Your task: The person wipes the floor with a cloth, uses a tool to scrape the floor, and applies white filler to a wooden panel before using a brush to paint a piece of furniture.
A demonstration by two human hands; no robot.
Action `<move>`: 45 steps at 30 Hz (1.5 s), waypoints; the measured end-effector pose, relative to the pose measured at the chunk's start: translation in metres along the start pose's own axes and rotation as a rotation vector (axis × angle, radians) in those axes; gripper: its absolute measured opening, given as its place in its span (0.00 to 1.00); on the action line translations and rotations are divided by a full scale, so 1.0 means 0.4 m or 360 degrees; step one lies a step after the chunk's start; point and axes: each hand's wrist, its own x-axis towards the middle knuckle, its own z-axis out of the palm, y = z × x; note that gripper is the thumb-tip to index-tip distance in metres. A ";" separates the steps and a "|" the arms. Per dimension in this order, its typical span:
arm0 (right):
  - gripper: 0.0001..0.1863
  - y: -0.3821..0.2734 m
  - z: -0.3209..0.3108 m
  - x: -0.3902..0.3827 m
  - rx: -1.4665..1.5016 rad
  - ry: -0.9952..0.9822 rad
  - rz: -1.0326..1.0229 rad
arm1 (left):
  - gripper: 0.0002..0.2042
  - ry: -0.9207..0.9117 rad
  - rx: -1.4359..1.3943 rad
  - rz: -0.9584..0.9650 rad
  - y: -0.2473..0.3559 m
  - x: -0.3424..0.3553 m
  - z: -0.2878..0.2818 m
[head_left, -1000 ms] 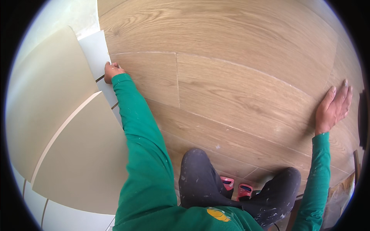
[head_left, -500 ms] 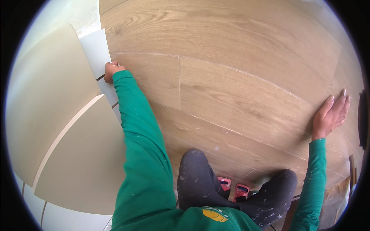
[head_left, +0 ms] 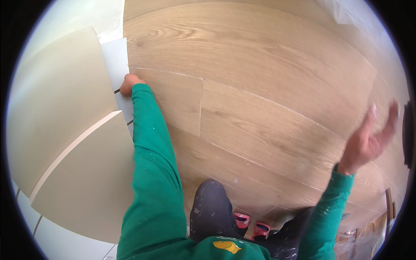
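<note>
My left hand [head_left: 131, 84] is curled at the left edge of the wood-look planks [head_left: 268, 112], against a strip of white tile [head_left: 116, 63]. Its fingers are bent and mostly out of sight, so what they hold, if anything, cannot be made out. On the right, my right hand [head_left: 363, 145] is lifted above the planks with its fingers spread, slightly smeared by motion. Nothing lies in it. Pale joint lines run between the planks, one short joint standing left of the middle.
Two beige panels [head_left: 56, 95] fill the left side, a light edge [head_left: 71, 151] showing between them. White tiles [head_left: 71, 232] lie below them. Clear plastic sheeting [head_left: 353, 15] hangs at the upper right. My knees and pink sandals [head_left: 242, 220] are at the bottom.
My right hand has come up off the planks and moved toward me, its fingers spreading. The left hand stays at the plank edge. The whole view has shifted slightly.
</note>
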 end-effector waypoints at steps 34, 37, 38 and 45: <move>0.14 -0.237 0.470 0.113 0.1257 -0.1042 0.0194 | 0.12 0.0184 -0.0310 -0.0231 0.011 0.010 0.047; 0.13 -0.222 0.495 0.104 0.1369 -0.0879 0.0184 | 0.15 0.0178 -0.0227 -0.0300 0.046 -0.018 0.060; 0.13 -0.222 0.500 0.103 0.1416 -0.0807 0.0190 | 0.15 0.0176 -0.0166 -0.0335 0.061 -0.031 0.055; 0.14 -0.220 0.488 0.127 0.1363 -0.0851 0.0222 | 0.16 0.0189 -0.0125 -0.0302 0.057 -0.025 0.057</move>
